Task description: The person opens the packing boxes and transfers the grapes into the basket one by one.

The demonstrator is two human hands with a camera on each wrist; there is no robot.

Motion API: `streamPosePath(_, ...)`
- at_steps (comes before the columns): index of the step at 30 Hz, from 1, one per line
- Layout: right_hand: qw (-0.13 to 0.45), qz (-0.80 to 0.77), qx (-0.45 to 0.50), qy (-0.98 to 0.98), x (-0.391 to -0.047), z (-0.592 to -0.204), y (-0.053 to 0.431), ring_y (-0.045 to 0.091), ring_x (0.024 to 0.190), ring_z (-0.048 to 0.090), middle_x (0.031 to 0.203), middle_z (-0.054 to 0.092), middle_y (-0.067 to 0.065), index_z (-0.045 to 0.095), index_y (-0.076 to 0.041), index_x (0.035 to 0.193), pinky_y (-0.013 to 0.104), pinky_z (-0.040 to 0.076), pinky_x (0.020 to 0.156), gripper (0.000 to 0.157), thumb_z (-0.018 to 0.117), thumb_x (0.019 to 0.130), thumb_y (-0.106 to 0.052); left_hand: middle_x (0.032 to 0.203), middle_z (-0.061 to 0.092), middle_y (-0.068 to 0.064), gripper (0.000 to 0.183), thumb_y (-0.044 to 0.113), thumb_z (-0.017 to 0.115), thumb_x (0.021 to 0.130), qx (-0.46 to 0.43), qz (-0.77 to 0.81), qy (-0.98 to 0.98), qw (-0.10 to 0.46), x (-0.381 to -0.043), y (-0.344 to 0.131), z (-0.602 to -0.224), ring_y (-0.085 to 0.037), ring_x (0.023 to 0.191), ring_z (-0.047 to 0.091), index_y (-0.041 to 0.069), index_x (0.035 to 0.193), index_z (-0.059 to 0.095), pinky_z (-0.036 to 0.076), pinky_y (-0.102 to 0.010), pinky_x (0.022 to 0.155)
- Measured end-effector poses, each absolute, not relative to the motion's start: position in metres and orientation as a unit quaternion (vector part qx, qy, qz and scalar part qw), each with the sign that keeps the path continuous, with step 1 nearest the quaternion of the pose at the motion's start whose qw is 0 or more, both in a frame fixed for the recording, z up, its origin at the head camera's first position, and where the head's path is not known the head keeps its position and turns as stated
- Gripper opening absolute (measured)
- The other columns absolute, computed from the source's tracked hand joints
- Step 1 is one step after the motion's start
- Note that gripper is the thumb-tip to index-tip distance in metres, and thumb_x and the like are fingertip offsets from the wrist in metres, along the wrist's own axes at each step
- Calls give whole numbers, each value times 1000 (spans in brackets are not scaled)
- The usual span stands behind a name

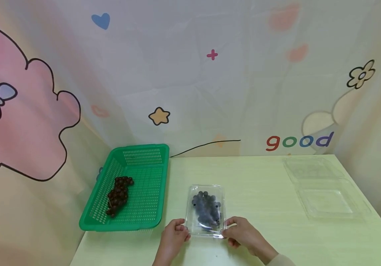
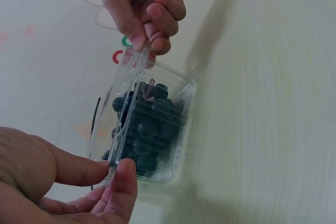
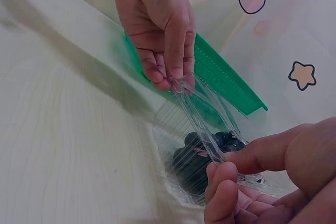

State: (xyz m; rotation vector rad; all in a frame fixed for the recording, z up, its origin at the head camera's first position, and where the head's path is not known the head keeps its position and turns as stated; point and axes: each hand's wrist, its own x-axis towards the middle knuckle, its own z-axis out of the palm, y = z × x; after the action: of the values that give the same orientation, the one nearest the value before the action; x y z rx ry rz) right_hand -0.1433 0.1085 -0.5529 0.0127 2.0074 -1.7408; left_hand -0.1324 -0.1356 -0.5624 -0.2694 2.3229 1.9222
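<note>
A clear plastic clamshell box (image 1: 206,235) with its lid down lies on the table in front of me, and dark grapes (image 1: 207,208) show through it. At its near left corner my left hand (image 1: 173,236) pinches the rim between thumb and fingers. My right hand (image 1: 243,234) pinches the rim at the near right corner. From the left wrist view, the lid edge (image 2: 126,114) runs between both hands, and a reddish stem tie (image 2: 149,90) shows among the grapes.
To the left stands a green plastic basket (image 1: 147,181) holding a bunch of dark red grapes (image 1: 118,195). An open, clear clamshell box (image 1: 326,201) lies at the table's right side. A patterned curtain (image 1: 190,81) hangs behind the table (image 1: 260,184).
</note>
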Motion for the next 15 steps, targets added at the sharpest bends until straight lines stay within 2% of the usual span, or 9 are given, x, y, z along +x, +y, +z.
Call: streamPosePath(15,229,-638,-10,735,-140,-558,120,13,57,54,79,68,8,52,10,109,26,47,56,23,66,93,0,87,58,-10,33,-17,63,89,-90,646,753,83,-133,-128,-562,-14,73,64,-20,121,54,61,-31,71)
